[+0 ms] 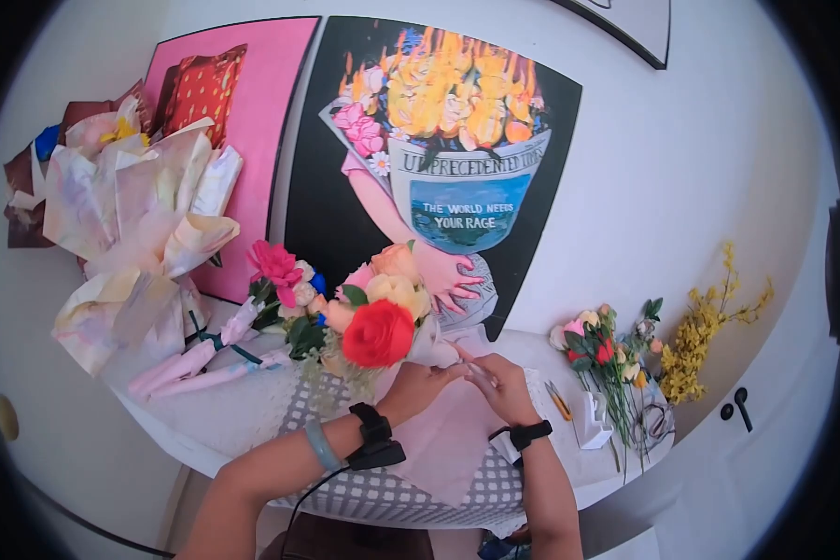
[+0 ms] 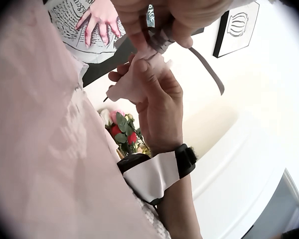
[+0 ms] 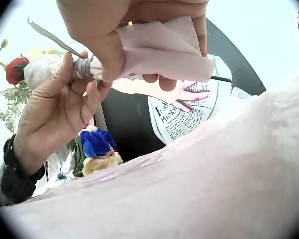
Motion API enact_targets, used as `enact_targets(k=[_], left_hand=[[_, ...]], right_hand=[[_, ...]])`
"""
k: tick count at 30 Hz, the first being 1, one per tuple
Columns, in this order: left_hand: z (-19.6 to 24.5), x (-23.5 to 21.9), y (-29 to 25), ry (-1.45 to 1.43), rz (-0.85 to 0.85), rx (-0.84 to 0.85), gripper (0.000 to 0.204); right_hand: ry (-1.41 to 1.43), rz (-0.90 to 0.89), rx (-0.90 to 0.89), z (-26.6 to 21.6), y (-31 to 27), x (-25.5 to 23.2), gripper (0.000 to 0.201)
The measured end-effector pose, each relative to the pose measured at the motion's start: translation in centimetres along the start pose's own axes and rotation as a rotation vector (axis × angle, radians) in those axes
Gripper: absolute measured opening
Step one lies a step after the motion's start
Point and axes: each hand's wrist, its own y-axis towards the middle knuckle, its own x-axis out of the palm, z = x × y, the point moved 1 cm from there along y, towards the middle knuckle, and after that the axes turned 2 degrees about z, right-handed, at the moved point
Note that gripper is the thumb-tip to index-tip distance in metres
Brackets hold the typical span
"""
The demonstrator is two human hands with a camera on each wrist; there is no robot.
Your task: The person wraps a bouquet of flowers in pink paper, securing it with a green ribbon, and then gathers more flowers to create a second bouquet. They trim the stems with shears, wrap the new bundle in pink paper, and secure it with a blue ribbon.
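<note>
Flat grey ribbon [image 3: 83, 68]: maybe slippery.
Pale pink paper wrap [image 3: 164, 47]: looks light, soft; hold gently near ribbon.
Left hand [image 3: 51, 108]: fingers pinch ribbon.
Right hand [image 2: 160, 112]: fingers pinch paper.

1. Left hand [image 2: 187, 16]: cut off atop the left wrist view, hiding some ribbon [image 2: 161, 42].
2. Right hand [image 3: 102, 34]: cut off atop the right wrist view, covering some paper [image 3: 164, 47].
3. Framed picture [image 1: 630, 23]: cut off by the head view's top edge.
</note>
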Motion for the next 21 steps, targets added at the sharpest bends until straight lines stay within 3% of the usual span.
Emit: enact_targets(k=[3,6,9,10,13,16,18,21], left_hand=[[1.0,-0.2,-0.2,0.119,-0.026,-0.008,0.016],[-1.5,-0.1,-1.1,0.360,-0.058,0.275,0.020],[-4.7,0.0,-1.0,0.320,-0.126,0.336,0.022],[-0.4,-0.5,-1.0,0.151,-0.184,0.032,0.023],[-1.8,-0.1,-1.1,0.393,0.019,0.502,0.022],[-1.1,-0.4,-0.8,0.182,-0.091,0.239,0.022],[0.9,0.1,-0.8,0.245,0.032,0.176,0.021],[2.4,0.0,0.0,0.057,0.018,0.022,0.022]], right_hand=[[0.018,0.030,-0.102,0.4,0.0,0.3,0.018],[0.083,-0.038,0.089,1.0,-0.1,0.3,0.017],[0.070,-0.097,0.021,2.3,-0.4,0.6,0.017],[0.022,-0.107,0.011,1.8,-0.3,0.6,0.018],[-0.019,-0.112,0.020,1.2,-0.3,0.6,0.020],[0.092,-0.107,0.113,2.2,-0.6,1.2,0.020],[0.088,-0.134,0.172,1.8,-0.7,1.3,0.019],[0.030,-0.270,0.076,0.8,-0.2,1.0,0.020]])
